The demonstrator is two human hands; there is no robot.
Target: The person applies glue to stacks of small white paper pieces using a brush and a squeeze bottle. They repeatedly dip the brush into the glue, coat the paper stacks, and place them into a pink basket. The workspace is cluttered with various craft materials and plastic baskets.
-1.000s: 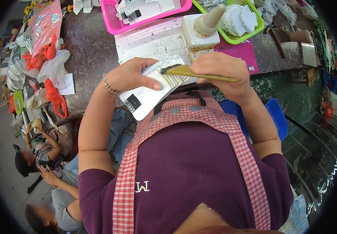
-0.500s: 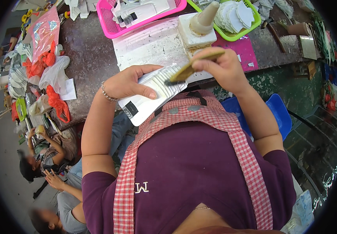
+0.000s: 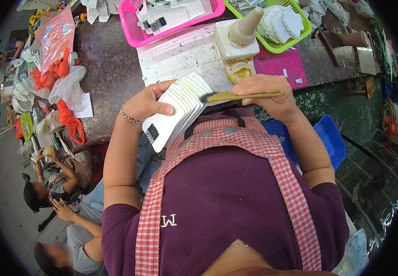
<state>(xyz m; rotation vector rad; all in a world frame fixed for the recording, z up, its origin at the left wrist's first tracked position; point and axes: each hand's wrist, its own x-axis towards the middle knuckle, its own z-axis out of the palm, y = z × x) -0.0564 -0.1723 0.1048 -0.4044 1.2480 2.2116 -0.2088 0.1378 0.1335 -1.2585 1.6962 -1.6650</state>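
My left hand (image 3: pixel 150 105) is closed on a fanned stack of white cards (image 3: pixel 180 108), its thumb on top; the lowest card in view bears a black patch. In my right hand (image 3: pixel 268 94) is a flat-handled brush (image 3: pixel 226 96), gripped by its yellowish-brown handle. The dark bristle tip meets the right side of the stack's stepped edges, which look faintly yellow. Just beyond the brush, an open tray (image 3: pixel 240 73) of yellowish glue-like liquid adjoins a white block (image 3: pixel 236 43) that carries a cone-shaped bottle (image 3: pixel 246 27).
Beyond lie a pink basket (image 3: pixel 132 27) of white cards and a green basket (image 3: pixel 307 32) of white scalloped pieces. Plastic bags (image 3: pixel 65 85) crowd the table's left side. Blue bins (image 3: pixel 328 138) stand below at right. Two seated people (image 3: pixel 77 239) are at lower left.
The brush has swung from slanting upward to nearly level, and my right hand has come lower. The stack now tilts more steeply and its fanned edges face up more. The glue tray has come into view.
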